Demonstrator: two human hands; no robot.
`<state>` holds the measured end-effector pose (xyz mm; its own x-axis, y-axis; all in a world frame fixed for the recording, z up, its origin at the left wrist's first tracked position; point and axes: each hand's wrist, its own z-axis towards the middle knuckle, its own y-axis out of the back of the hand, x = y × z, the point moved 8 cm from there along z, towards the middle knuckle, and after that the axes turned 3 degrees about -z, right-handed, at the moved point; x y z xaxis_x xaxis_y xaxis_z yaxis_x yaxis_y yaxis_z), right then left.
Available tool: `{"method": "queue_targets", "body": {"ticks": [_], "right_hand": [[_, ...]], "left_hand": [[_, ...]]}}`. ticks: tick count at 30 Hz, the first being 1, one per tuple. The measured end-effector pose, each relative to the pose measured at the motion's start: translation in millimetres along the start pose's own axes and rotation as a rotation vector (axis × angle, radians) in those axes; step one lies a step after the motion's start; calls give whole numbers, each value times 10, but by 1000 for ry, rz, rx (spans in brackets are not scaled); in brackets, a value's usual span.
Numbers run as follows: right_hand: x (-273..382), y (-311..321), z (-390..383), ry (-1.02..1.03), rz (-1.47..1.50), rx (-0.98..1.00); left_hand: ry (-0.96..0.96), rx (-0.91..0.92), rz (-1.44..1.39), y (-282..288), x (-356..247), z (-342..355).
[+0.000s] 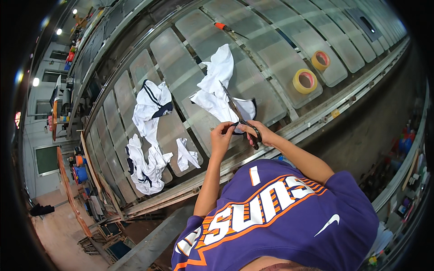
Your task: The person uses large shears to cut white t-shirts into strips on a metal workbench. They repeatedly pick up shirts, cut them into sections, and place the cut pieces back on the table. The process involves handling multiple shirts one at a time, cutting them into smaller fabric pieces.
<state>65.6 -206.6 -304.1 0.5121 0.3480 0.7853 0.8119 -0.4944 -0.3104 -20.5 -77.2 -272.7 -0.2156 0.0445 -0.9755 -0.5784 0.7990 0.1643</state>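
Note:
My right hand (262,134) grips a pair of scissors (233,105) by its black handles. The long blades point away from me over a white garment (211,102) with dark navy edging. My left hand (221,137) is closed, pinching the dark edge of this cloth close to my right fingertips. The rest of the garment spreads across the metal slats beyond my hands. To the left lie more white cloth pieces (151,106) with navy stripes, a crumpled white heap (149,169) and a small white strip (186,155).
Flat metal slats (190,58) form the long worktop, with gaps between them. A metal rail (312,116) runs along its near edge. Two tape rolls (304,81) lie at the right. An orange-handled screwdriver (221,26) and a dark flat device (366,23) lie farther off.

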Motion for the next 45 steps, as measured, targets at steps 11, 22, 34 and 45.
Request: {"method": "queue_targets", "body": {"ticks": [11,22,34,45], "right_hand": [[-28,-31,-192,-7,56,193],[12,892,-1311,-267,-553,488],[1194,1125,1034,376,-856,-534],[2436,909,2188,661,-903,-709]], "left_hand": [[-98,-384,-242,731,-300,-274],[44,301,419,353,518,-728],[148,-215,799,1137,609,1638],[-6,-276,-205,1777,-579,1732]]}}
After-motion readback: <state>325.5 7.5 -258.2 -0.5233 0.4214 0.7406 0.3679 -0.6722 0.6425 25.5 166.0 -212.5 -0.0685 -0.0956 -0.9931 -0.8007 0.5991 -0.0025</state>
